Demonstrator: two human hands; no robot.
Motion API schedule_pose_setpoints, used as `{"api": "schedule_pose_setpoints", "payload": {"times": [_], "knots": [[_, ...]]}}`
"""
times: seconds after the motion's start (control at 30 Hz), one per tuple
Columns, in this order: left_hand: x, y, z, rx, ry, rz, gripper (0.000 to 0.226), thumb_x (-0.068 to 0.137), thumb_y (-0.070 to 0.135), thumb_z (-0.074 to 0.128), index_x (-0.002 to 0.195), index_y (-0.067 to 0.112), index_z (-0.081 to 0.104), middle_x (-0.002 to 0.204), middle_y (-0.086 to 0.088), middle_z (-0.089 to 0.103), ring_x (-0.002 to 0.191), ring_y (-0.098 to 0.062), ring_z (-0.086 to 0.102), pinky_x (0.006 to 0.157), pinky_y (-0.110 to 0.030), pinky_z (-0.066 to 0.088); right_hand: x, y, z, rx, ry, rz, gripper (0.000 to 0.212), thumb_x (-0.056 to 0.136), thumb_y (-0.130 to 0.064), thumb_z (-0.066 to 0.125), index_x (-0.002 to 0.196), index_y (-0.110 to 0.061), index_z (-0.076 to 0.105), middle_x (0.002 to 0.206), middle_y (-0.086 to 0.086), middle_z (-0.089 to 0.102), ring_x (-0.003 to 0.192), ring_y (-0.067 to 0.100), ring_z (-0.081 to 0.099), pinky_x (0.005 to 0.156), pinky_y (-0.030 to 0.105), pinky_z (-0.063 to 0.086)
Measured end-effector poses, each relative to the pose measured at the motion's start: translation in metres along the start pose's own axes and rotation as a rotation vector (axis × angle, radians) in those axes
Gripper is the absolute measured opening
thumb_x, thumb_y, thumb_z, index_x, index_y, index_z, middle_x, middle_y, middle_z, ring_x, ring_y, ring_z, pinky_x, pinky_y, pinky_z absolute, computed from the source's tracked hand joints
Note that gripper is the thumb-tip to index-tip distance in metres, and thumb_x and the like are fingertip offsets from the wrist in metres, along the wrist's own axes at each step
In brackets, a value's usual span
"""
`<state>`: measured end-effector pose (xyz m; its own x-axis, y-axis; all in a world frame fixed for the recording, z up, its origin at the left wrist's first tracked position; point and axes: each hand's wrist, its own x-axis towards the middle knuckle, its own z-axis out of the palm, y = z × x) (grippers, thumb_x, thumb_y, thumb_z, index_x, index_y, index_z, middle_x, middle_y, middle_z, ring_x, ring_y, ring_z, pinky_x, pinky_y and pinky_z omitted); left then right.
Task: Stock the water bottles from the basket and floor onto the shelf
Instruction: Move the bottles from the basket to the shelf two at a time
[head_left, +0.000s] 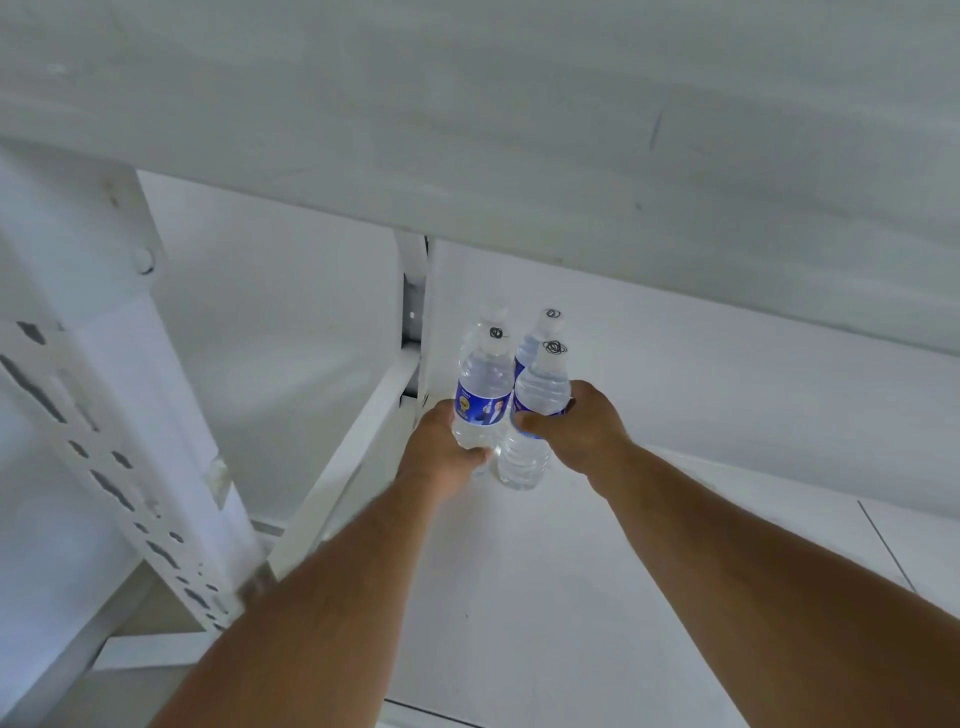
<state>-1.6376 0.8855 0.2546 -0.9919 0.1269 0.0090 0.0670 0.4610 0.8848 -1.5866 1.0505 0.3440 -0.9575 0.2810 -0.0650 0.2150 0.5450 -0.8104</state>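
Observation:
Both my arms reach deep into a white shelf (519, 571). My left hand (441, 457) grips a clear water bottle with a blue label (480, 395) near its base. My right hand (582, 426) is wrapped around the middle of a second water bottle (535, 415), whose bottom rests on or just above the shelf board. Behind these two, further bottles stand in the back left corner: a white cap (551, 317) with a black scribble and another cap (493, 312) show. The basket and the floor are out of view.
The underside of the upper shelf board (519, 130) hangs low over the bottles. A white perforated upright post (114, 467) stands at the left front, and a rear post (413, 291) at the back corner. A white wall (280, 338) lies behind.

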Motion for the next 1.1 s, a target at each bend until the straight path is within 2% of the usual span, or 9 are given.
{"api": "schedule_pose_setpoints", "payload": {"times": [0.1, 0.3, 0.4, 0.43, 0.5, 0.6, 0.73, 0.93, 1.1], "knots": [[-0.003, 0.000, -0.001, 0.015, -0.011, -0.007, 0.057, 0.069, 0.026, 0.080, 0.122, 0.025, 0.056, 0.113, 0.007, 0.064, 0.099, -0.015, 0.061, 0.078, -0.025, 0.044, -0.002, 0.006, 0.000, -0.003, 0.020, 0.030, 0.029, 0.075, -0.033, 0.082, 0.094, -0.016, 0.068, 0.087, 0.011, 0.071, 0.074, 0.025, 0.063, 0.064, 0.035, 0.049], [-0.022, 0.002, -0.009, 0.055, -0.023, -0.067, 0.064, 0.076, 0.025, 0.077, 0.134, 0.019, 0.049, 0.125, 0.001, 0.061, 0.109, -0.015, 0.058, 0.081, -0.022, 0.039, -0.008, 0.019, 0.003, -0.006, 0.019, 0.133, 0.057, 0.077, -0.032, 0.081, 0.126, -0.015, 0.057, 0.100, -0.004, 0.065, 0.081, 0.014, 0.062, 0.058, 0.024, 0.047], [-0.043, 0.009, -0.017, 0.074, -0.031, -0.075, 0.066, 0.080, 0.024, 0.074, 0.139, 0.015, 0.046, 0.129, -0.003, 0.061, 0.095, -0.006, 0.052, 0.079, -0.018, 0.037, -0.020, 0.023, 0.003, -0.059, -0.030, 0.185, 0.070, 0.084, -0.033, 0.076, 0.143, -0.013, 0.045, 0.124, 0.001, 0.061, 0.100, 0.019, 0.063, 0.073, 0.027, 0.048], [-0.051, 0.012, -0.020, 0.088, -0.042, -0.073, 0.066, 0.081, 0.025, 0.073, 0.140, 0.014, 0.046, 0.131, -0.003, 0.060, 0.096, -0.006, 0.052, 0.079, -0.017, 0.037, -0.025, 0.025, 0.002, -0.077, -0.052, 0.206, 0.070, 0.085, -0.033, 0.074, 0.144, -0.013, 0.042, 0.128, 0.001, 0.059, 0.106, 0.019, 0.061, 0.079, 0.029, 0.048], [-0.069, 0.017, -0.026, 0.114, -0.091, -0.076, 0.070, 0.083, 0.026, 0.071, 0.144, 0.014, 0.041, 0.140, -0.005, 0.055, 0.111, -0.011, 0.057, 0.084, -0.017, 0.038, -0.036, 0.028, 0.001, -0.103, -0.087, 0.231, 0.058, 0.087, -0.034, 0.072, 0.135, -0.017, 0.043, 0.109, -0.004, 0.058, 0.091, 0.013, 0.057, 0.080, 0.032, 0.048], [-0.096, 0.026, -0.033, 0.212, -0.182, -0.071, 0.079, 0.086, 0.031, 0.067, 0.152, 0.016, 0.027, 0.153, -0.007, 0.040, 0.136, -0.019, 0.044, 0.106, -0.025, 0.038, -0.060, 0.031, -0.001, -0.162, -0.109, 0.254, 0.052, 0.088, -0.035, 0.069, 0.131, -0.017, 0.045, 0.108, -0.002, 0.061, 0.087, 0.014, 0.055, 0.079, 0.031, 0.047], [-0.125, 0.038, -0.042, 0.387, -0.269, -0.005, 0.079, 0.089, 0.037, 0.062, 0.154, 0.023, 0.021, 0.157, -0.002, 0.033, 0.140, -0.020, 0.038, 0.109, -0.029, 0.034, -0.098, 0.029, 0.001, -0.208, -0.093, 0.235, 0.075, 0.090, -0.039, 0.066, 0.151, -0.010, 0.035, 0.146, 0.006, 0.050, 0.127, 0.021, 0.053, 0.096, 0.027, 0.042], [-0.172, 0.059, -0.061, 0.691, -0.351, 0.102, 0.078, 0.089, 0.041, 0.059, 0.155, 0.025, 0.019, 0.159, 0.003, 0.028, 0.140, -0.024, 0.036, 0.111, -0.040, 0.037, -0.167, 0.019, -0.003, -0.545, -0.111, 0.088, 0.075, 0.093, -0.054, 0.052, 0.154, -0.017, 0.027, 0.150, 0.005, 0.046, 0.135, 0.026, 0.044, 0.104, 0.036, 0.041], [-0.213, 0.073, -0.073, 0.854, -0.358, 0.127, 0.076, 0.090, 0.042, 0.056, 0.155, 0.025, 0.019, 0.162, 0.001, 0.023, 0.140, -0.026, 0.035, 0.111, -0.041, 0.037, -0.221, 0.021, -0.013, -0.780, -0.118, -0.104, 0.072, 0.095, -0.054, 0.045, 0.153, -0.014, 0.027, 0.157, 0.004, 0.035, 0.146, 0.026, 0.026, 0.117, 0.039, 0.026]]}}
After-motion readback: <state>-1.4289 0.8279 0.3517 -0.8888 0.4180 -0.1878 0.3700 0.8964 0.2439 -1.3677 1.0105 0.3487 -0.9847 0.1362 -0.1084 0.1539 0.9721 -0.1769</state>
